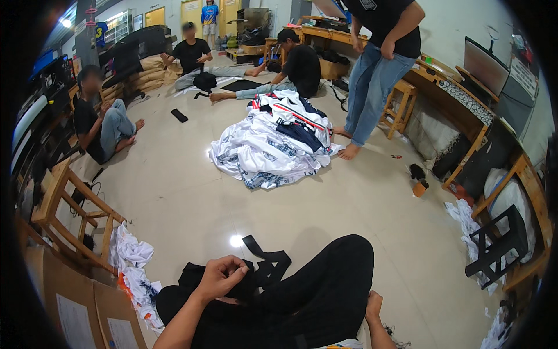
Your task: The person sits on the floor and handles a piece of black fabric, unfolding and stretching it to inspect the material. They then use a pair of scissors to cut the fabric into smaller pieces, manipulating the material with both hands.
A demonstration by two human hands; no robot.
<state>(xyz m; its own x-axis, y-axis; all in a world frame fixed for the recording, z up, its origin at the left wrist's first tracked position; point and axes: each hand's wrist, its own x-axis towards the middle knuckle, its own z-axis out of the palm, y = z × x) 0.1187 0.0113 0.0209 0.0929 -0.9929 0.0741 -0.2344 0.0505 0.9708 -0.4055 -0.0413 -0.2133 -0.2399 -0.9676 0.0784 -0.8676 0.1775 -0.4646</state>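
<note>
Left hand [222, 278] pinches soft, light black fabric [263, 269] on the lap, probably best gripped along its strap-like edge; right hand [374, 303] rests half-hidden, grip unclear.

A black garment [302, 291] lies bunched over the person's raised knee and lap, near the lower edge of the view, its folds dark and hard to tell apart. Flat black straps [264, 262] stick out from it onto the pale tiled floor, crossing each other.
</note>
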